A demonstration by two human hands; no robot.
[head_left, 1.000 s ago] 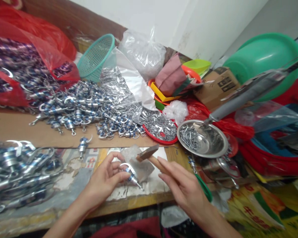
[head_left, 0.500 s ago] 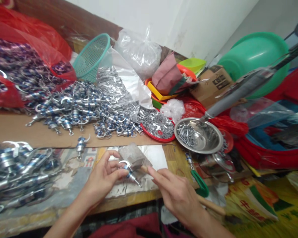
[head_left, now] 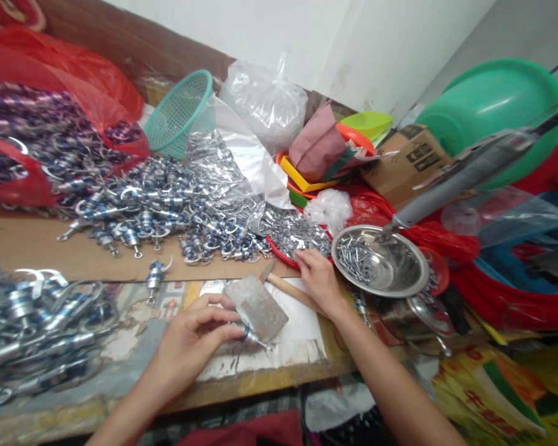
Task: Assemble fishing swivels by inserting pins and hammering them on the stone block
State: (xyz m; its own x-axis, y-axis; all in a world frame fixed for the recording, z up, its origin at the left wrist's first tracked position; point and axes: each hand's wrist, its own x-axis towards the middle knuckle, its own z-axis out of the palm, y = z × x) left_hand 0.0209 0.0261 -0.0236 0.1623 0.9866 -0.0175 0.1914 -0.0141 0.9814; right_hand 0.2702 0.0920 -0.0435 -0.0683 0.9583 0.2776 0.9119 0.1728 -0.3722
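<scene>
My left hand (head_left: 193, 339) pinches a small blue-and-silver metal part (head_left: 250, 335) and holds it against the near side of a grey metal block (head_left: 256, 308) on the table. My right hand (head_left: 319, 280) reaches forward, its fingers curled down onto the small grey metal pieces in a red tray (head_left: 283, 254). What the fingertips grip, if anything, is hidden. A hammer (head_left: 283, 288) with a wooden handle lies on the table between the block and my right hand, its handle running under that hand.
A steel bowl (head_left: 400, 282) of nails stands right of the red tray. Heaps of blue-and-silver parts (head_left: 162, 214) cover the cardboard behind, with more parts (head_left: 28, 322) at the left. A teal basket (head_left: 179, 111), plastic bags, a cardboard box (head_left: 409, 155) and a green basin (head_left: 488, 105) crowd the back.
My right hand swung the hammer down by the block, laid it on the table and moved forward to the red tray. My left hand stays at the block with the part.
</scene>
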